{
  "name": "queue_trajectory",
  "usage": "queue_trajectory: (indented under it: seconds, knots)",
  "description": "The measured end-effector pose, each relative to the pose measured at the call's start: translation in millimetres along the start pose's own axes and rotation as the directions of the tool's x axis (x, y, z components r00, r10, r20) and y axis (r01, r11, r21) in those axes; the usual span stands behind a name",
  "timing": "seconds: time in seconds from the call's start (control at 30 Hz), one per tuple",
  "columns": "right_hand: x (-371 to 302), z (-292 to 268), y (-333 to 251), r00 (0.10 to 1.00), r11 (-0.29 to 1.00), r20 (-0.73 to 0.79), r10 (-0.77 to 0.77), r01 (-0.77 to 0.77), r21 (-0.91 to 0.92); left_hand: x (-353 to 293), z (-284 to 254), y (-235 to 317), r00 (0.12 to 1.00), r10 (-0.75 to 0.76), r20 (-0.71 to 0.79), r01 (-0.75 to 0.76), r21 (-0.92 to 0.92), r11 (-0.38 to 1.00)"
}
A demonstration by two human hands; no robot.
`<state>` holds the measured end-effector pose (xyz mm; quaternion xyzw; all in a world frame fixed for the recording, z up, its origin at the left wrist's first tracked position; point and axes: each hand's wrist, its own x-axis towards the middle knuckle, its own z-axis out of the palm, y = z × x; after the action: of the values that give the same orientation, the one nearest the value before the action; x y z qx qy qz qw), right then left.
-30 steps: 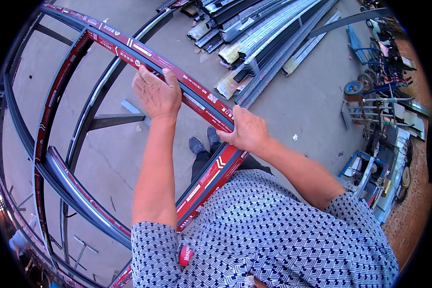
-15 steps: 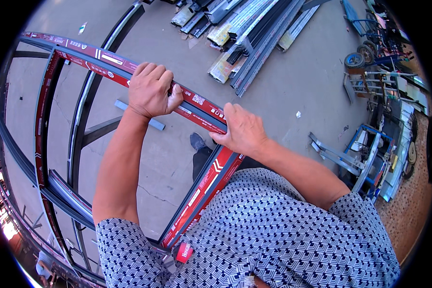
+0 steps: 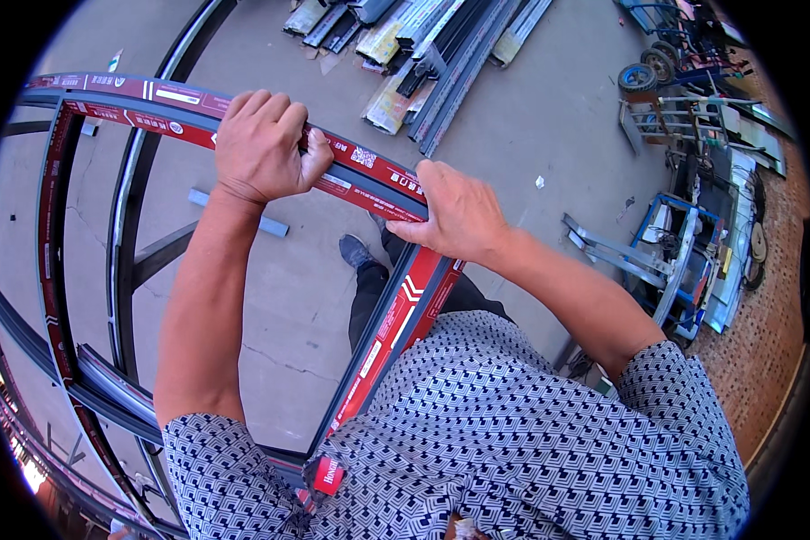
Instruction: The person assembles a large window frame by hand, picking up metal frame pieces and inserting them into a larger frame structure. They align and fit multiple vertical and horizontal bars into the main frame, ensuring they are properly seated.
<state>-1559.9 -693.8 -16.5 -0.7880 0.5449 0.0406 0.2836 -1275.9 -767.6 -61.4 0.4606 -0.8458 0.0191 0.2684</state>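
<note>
A large metal frame (image 3: 355, 155), dark grey with red printed film along its bars, is held up in front of me, tilted. My left hand (image 3: 265, 148) is closed around its far bar, thumb pressed against the near side. At the right corner my right hand (image 3: 466, 214) grips the same bar, fingers over the top and thumb below. From that corner a side bar (image 3: 391, 333) runs back toward my patterned shirt, close against my body. The fingertips of both hands are partly hidden behind the bar.
Long metal profiles (image 3: 450, 81) lie piled on the floor ahead. To the right stand wheeled carts (image 3: 643, 76) and a blue-edged rack with metal pieces (image 3: 684, 243). Another dark frame (image 3: 135, 207) is on the left. A short metal bar (image 3: 234, 211) lies beyond my shoe (image 3: 355, 250).
Floor, profile pile and carts have shifted left and slightly up in view. My legs and shoes show more now. Both hands keep their grip on the frame, which has shifted slightly left in view.
</note>
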Motion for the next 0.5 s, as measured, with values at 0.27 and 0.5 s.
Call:
queue_trajectory:
  seconds: [0.27,0.5]
  knots:
    - [-13.5,-8.0,17.1,0.996,0.931,0.021,0.088,-0.09,0.354,1.5,1.1,1.7,1.0,-0.007,-0.01,0.007,-0.018,1.0]
    - [-20.0,-4.4,9.6,0.995,0.99,-0.091,0.026,-0.014,0.137,5.8,1.2,4.6,1.0,-0.016,0.013,0.016,-0.037,0.999]
